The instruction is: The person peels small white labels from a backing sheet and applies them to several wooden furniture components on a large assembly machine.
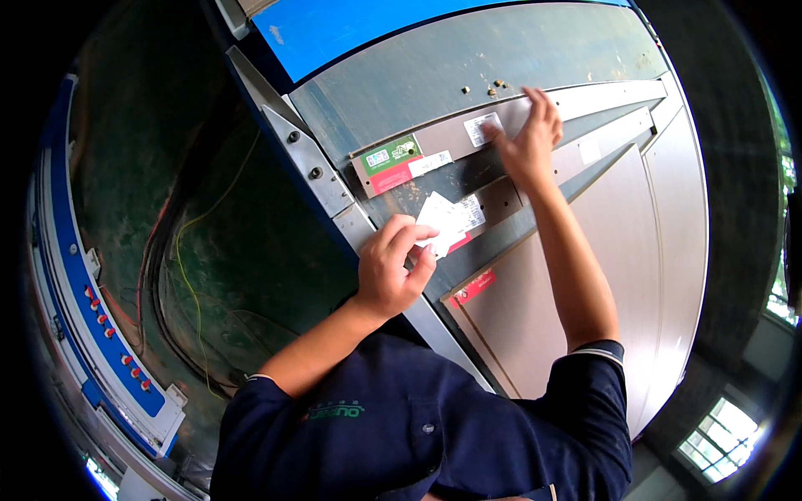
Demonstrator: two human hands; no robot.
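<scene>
Several white paper labels [439, 219] are fanned out between the fingers and thumb of my left hand [389, 265]. They hang over the near end of a narrow panel strip [501, 202]. Farther off lies another narrow strip [440, 137], with a green and red sticker [391, 157] at its left end and a white printed label [479, 130] further along. Over that strip is my right hand [532, 144], thumb and fingers apart, holding nothing that I can see. Its thumb is beside the printed label; whether it touches is unclear.
Wide pale panels [535, 309] lie on the machine bed, one with a red sticker [474, 288]. Small brass-coloured pieces [493, 88] sit beyond the far strip. A metal edge rail [313, 163] borders the bed. Cables [171, 225] cross the floor left, near a blue-and-white machine [117, 342].
</scene>
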